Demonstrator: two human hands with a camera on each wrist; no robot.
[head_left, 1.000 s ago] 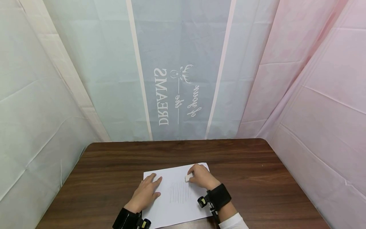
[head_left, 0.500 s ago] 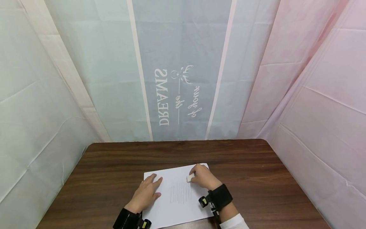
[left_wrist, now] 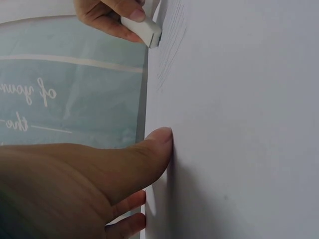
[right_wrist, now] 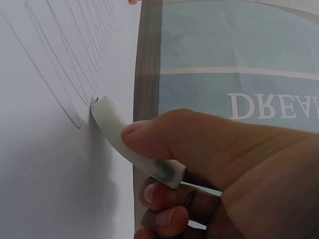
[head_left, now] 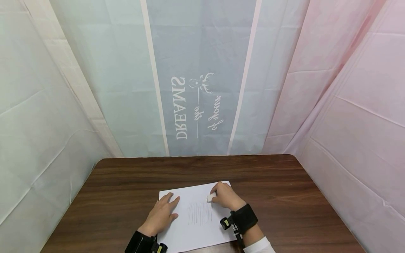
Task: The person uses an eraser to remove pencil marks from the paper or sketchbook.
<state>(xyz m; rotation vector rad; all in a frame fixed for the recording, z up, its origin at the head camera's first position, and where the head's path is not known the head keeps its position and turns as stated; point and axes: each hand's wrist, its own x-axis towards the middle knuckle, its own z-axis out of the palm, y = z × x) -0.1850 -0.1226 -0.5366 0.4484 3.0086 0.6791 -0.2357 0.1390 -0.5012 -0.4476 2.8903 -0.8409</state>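
A white eraser [right_wrist: 112, 124] is pinched between the thumb and fingers of my right hand [head_left: 226, 196]. Its tip meets the paper at the upper ends of the pencil lines, and a dark smudge marks its rear end. The sheet of white paper [head_left: 186, 239] lies slightly turned on the table. Several thin, near-vertical pencil strokes [head_left: 200, 213] run across its middle. On the sheet's left side my left hand [head_left: 159, 214] rests with fingers spread, its thumb on the paper in the left wrist view.
The dark wood-grain table [head_left: 269, 186] spreads around the sheet. Behind it hangs a pale blue curtain [head_left: 202, 42] with mirrored lettering, and pinkish cloth [head_left: 354, 123] closes off the right side. Black straps with small cameras [head_left: 243, 218] sit on both wrists.
The right hand with the eraser has shifted slightly to the right over the upper ends of the lines. The left hand stays in place on the paper.
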